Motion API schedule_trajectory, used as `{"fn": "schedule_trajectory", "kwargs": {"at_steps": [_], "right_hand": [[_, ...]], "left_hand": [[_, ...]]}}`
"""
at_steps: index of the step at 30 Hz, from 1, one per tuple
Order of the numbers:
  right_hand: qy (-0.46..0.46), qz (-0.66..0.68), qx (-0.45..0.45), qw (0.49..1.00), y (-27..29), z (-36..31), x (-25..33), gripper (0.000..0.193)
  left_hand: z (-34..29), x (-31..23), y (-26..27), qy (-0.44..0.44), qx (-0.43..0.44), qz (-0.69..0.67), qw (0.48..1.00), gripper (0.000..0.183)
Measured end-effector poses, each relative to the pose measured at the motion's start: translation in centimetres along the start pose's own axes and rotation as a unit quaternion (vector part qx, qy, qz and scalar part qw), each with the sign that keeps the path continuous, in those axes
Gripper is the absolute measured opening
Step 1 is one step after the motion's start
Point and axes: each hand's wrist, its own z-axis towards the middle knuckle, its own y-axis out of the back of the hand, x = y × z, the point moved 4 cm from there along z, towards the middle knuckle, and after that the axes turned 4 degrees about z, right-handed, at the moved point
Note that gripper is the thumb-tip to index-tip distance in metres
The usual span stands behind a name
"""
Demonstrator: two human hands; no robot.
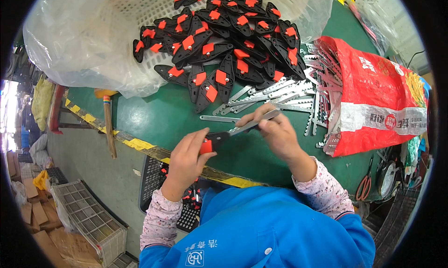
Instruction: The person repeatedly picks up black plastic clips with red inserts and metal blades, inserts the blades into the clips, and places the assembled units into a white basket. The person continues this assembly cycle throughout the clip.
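Near the front of the green table, my left hand [183, 161] is closed around a black plastic bracket [219, 139] with a red tab. My right hand [283, 138] pinches a flat metal strip [251, 125], its lower end against the tip of the bracket; whether it is inserted I cannot tell. Just beyond both hands lies a single loose strip [218, 119]. A heap of similar black brackets with red tabs [219, 48] fills the far middle. Right of that heap, many notched metal strips [285, 96] lie in a loose pile.
A red printed sack [373, 88] lies on the right with strips at its mouth. Clear plastic sheeting [88, 48] and a perforated basket [140, 2] are behind. A wooden-handled hammer [109, 128] rests at the left edge, scissors [364, 187] at right. A black crate [148, 181] sits below.
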Motion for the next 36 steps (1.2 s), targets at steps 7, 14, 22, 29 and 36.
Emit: {"fn": "schedule_trajectory", "kwargs": {"at_steps": [7,14,22,29,36], "right_hand": [[-0.074,0.038,-0.088,0.993,-0.8,-1.0,-1.9,0.025],[-0.07,-0.249,0.012,0.966,-2.9,-0.2,-0.8,0.017],[0.146,-0.687,0.042,0.71,-1.7,2.8,-2.5,0.009],[0.08,-0.706,0.097,0.697,-2.6,1.8,-2.5,0.021],[0.141,-0.594,-0.008,0.792,-0.5,0.2,2.6,0.02]], "left_hand": [[1.2,-1.3,0.4,-0.002,-0.013,-0.024,1.0,0.057],[-0.1,-1.3,-0.9,0.001,-0.011,0.079,0.997,0.052],[-0.5,-1.7,-2.0,-0.049,0.077,0.098,0.991,0.05],[8.3,3.6,-0.4,0.031,-0.021,0.114,0.993,0.051],[10.1,4.8,-2.1,0.036,0.001,0.164,0.986,0.065]]}}
